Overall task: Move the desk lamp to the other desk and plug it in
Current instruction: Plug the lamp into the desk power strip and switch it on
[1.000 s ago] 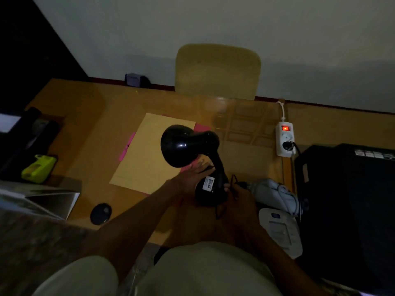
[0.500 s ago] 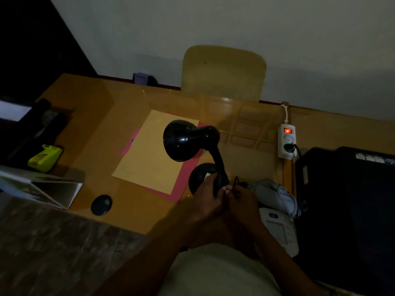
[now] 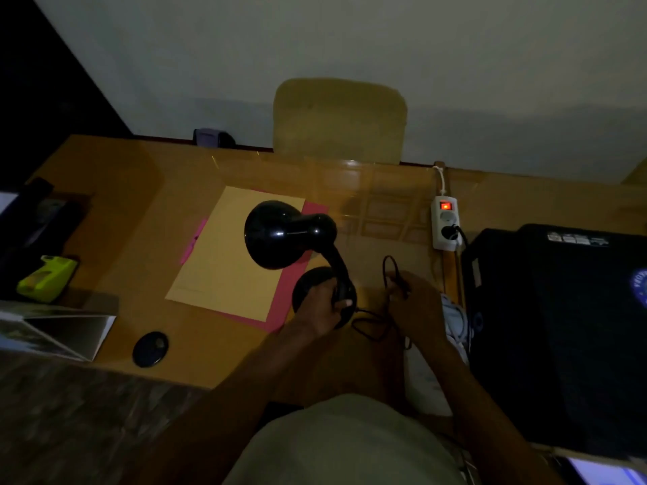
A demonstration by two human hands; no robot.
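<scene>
The black desk lamp [image 3: 280,234] stands on the wooden desk [image 3: 115,190], its round base at the edge of a pink sheet and its shade leaning left over a tan envelope. My left hand [image 3: 324,308] grips the lamp's base and lower neck. To the right, my right hand [image 3: 415,302] is closed on the lamp's black cord [image 3: 390,266], which loops above my fingers and trails down between both hands. A white power strip [image 3: 444,222] with a lit red switch lies at the back right; one black plug sits in its near socket, the far socket is free.
A large black box [image 3: 560,327] fills the right side beside the strip. A tan envelope [image 3: 224,260] on a pink sheet [image 3: 280,299] lies mid-desk. A yellow-green object [image 3: 47,278], a black round disc [image 3: 150,349] and a folded stand [image 3: 59,330] are left. A chair back [image 3: 339,120] stands behind.
My right hand has moved right, away from the lamp, drawing a loop of cord out with it. My left hand has stayed on the lamp's base.
</scene>
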